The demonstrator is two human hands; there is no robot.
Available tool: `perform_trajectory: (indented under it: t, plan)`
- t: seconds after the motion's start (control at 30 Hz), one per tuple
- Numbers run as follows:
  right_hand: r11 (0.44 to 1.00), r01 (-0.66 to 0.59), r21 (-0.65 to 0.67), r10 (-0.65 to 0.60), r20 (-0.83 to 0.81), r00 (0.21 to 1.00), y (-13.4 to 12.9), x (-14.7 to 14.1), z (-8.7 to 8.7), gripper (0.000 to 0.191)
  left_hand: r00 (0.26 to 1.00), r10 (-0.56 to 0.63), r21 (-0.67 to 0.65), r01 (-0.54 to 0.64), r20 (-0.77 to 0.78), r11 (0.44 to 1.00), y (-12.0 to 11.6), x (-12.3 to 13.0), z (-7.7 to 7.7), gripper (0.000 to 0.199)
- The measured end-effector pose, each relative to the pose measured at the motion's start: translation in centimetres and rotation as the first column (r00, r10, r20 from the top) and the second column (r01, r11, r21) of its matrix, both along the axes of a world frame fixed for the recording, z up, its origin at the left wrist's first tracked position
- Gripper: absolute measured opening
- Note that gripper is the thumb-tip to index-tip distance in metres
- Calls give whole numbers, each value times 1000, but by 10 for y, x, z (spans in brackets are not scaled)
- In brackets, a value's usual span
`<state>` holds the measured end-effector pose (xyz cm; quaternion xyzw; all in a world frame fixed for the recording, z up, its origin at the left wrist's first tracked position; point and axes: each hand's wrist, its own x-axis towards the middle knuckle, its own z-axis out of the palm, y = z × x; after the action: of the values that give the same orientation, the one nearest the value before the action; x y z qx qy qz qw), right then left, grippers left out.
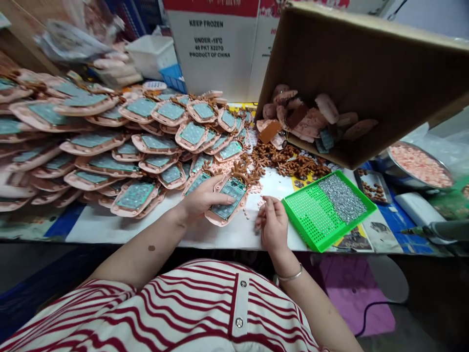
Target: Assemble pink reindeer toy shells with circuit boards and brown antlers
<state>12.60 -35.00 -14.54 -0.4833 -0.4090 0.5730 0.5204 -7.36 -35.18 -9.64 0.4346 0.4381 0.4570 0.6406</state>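
Observation:
My left hand (pixel 204 198) is closed around the edge of a pink plastic toy casing (pixel 229 199), its thumb lying across the bluish panel inside. A green circuit strip and brown antler-shaped parts show at the casing's top end. My right hand (pixel 272 222) is apart from the casing, to its right, with fingertips pinched together. Whatever is between those fingertips is too small to make out. Small pink pieces (pixel 250 209) lie scattered on the white tabletop between the casing and my right hand.
Stacked similar casings (pixel 142 146) fill the table's left side. Brown antler parts (pixel 289 160) are heaped behind my hands. A green perforated tray (pixel 306 212) holds small metal screws at right. Beyond it stand a tilted cardboard box (pixel 351 58) and a metal bowl (pixel 388 164) of pink pieces.

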Motion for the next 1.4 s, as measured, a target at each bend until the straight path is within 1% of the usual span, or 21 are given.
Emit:
perform_trajectory:
  t: [0.07,0.13,0.17,0.27,0.3,0.33,0.4,0.47,0.5,0.53,0.67,0.77,0.83,0.87,0.97,1.03,1.13,1.2,1.27,1.33,1.4]
  plan:
    - [999,-28,18,28,29,999,-2,2,-4,37,977,113,93,-97,-182,991,10,-9,14,62]
    - [996,-78,35,76,50,996,-1,2,-6,35,888,238,229,-156,-392,961,30,-22,28,76]
    - [994,-104,44,101,59,993,-1,3,-6,33,808,324,325,-174,-493,930,43,-29,35,77]
    - [985,-164,50,161,67,985,2,3,-8,31,465,542,528,-173,-700,831,92,-48,53,75]
    - [983,-178,46,175,64,983,2,3,-9,30,368,570,544,-185,-734,819,109,-53,57,75]
    - [981,-190,41,187,63,980,2,4,-10,30,301,578,546,-191,-759,816,125,-56,61,74]
    - [977,-212,35,209,69,975,2,5,-12,30,248,576,537,-212,-779,817,154,-60,64,71]
    - [972,-234,34,231,76,970,1,7,-15,29,124,585,547,-243,-801,801,175,-63,63,53]
    - [969,-244,34,241,78,967,0,8,-16,29,96,590,555,-247,-802,794,183,-64,61,44]
    - [967,-254,35,251,79,965,0,8,-17,29,95,595,561,-243,-798,791,189,-65,59,38]
    - [961,-274,38,270,95,958,-1,8,-19,27,229,643,612,-198,-731,766,194,-66,59,38]
    - [961,-270,56,260,133,956,-1,8,-19,27,215,688,678,-129,-693,723,173,-56,66,47]
    - [961,-270,63,257,161,953,0,7,-19,26,218,692,695,-74,-689,715,149,-43,67,57]
    - [960,-272,62,258,174,950,0,7,-19,26,243,674,688,-34,-698,725,136,-36,64,58]
    - [960,-276,51,259,216,941,-2,5,-19,25,305,710,741,-21,-635,671,92,-14,45,43]
    - [958,-285,45,266,246,932,-2,3,-14,22,368,704,748,-33,-608,663,65,0,26,36]
    - [932,-342,119,270,399,876,8,2,7,19,470,694,758,-76,-546,648,32,21,-3,24]
    - [886,-412,214,227,575,786,26,1,28,17,573,623,758,-4,-533,652,18,34,-18,19]
    - [834,-487,260,161,729,666,54,-1,52,15,617,588,778,62,-523,626,10,44,-28,19]
    - [789,-569,231,75,884,462,89,-6,72,16,656,611,840,66,-444,539,8,49,-35,20]
    - [769,-625,138,-23,982,189,125,-16,84,22,680,630,884,57,-375,465,11,48,-38,19]
